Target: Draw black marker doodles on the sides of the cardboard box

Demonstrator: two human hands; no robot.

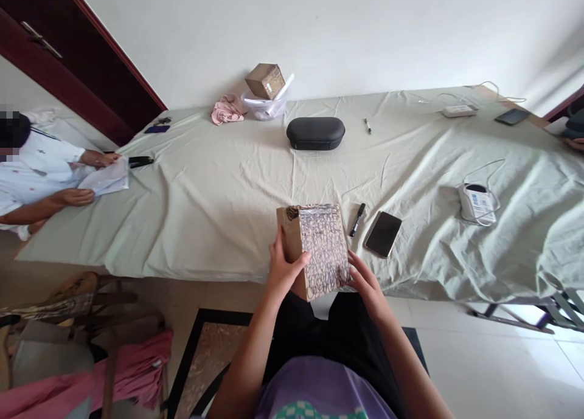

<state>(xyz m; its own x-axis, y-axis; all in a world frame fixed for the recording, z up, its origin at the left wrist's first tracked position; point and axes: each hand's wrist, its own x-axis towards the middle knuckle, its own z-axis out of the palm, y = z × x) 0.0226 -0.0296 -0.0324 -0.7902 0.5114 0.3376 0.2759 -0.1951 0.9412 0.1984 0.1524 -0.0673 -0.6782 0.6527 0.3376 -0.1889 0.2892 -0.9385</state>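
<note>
**I hold a brown paper bag [317, 252] in my two hands**

At the left end of the table, a person in a white shirt [41, 169] has both hands at a white sheet of paper [104, 179]. A black thing [140, 161] lies just beside it. A pale green cloth [219, 224] covers the table. Along the far edge sit a pink rag [227, 109], a clear tub [264, 107] with a cardboard box [264, 81] on top, a black case [316, 133] and a pen [367, 125].

At the near edge, my left hand [285, 267] grips the bag's left side. The fingers of my right hand [365, 285] press its right side. The bag stands up, tilted a bit. Just right of it lie a black marker [357, 219] and a phone [383, 234]. Farther right sits a white gadget [477, 203] with a wire.
</note>
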